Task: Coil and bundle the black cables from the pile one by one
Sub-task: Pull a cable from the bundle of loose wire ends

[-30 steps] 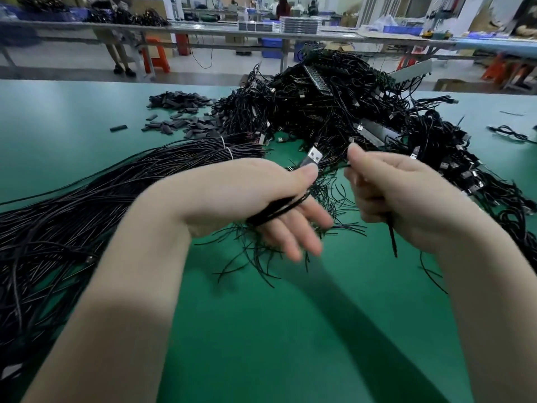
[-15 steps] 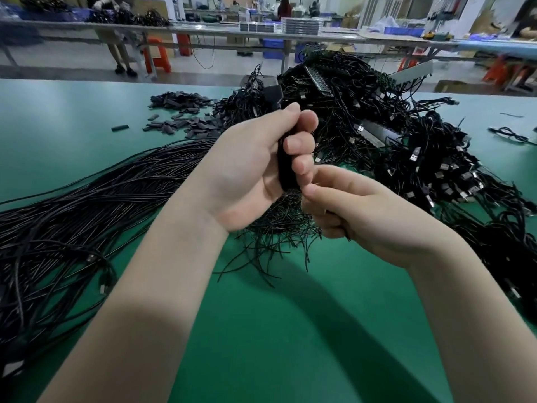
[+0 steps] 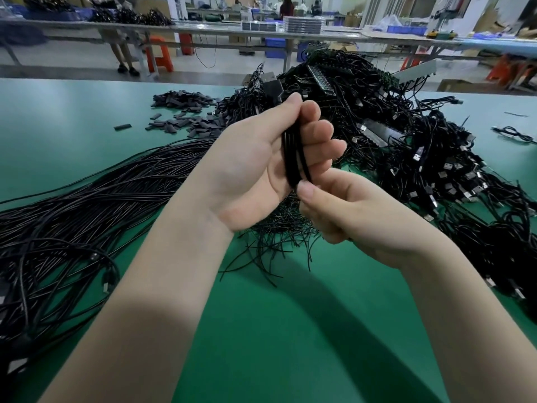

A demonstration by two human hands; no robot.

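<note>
My left hand (image 3: 261,167) is raised palm toward me, its fingers curled round a coiled black cable (image 3: 293,158) whose USB plug (image 3: 273,87) sticks up above the fingertips. Just below it, my right hand (image 3: 348,210) pinches the bottom of the coil between thumb and forefinger. Behind both hands lies the big tangled pile of black cables (image 3: 406,135) with silver USB ends. A long sheaf of straight black cables (image 3: 87,210) runs across the table on the left.
The green table (image 3: 261,330) spreads below my arms. Short thin black ties (image 3: 270,245) lie scattered under my hands. A heap of small dark sleeves (image 3: 180,112) sits at the back left. Other benches, orange stools and people stand beyond.
My left hand turned upright and closed round the gathered coil, lifting it. My right hand moved in from the right to the coil's lower end.
</note>
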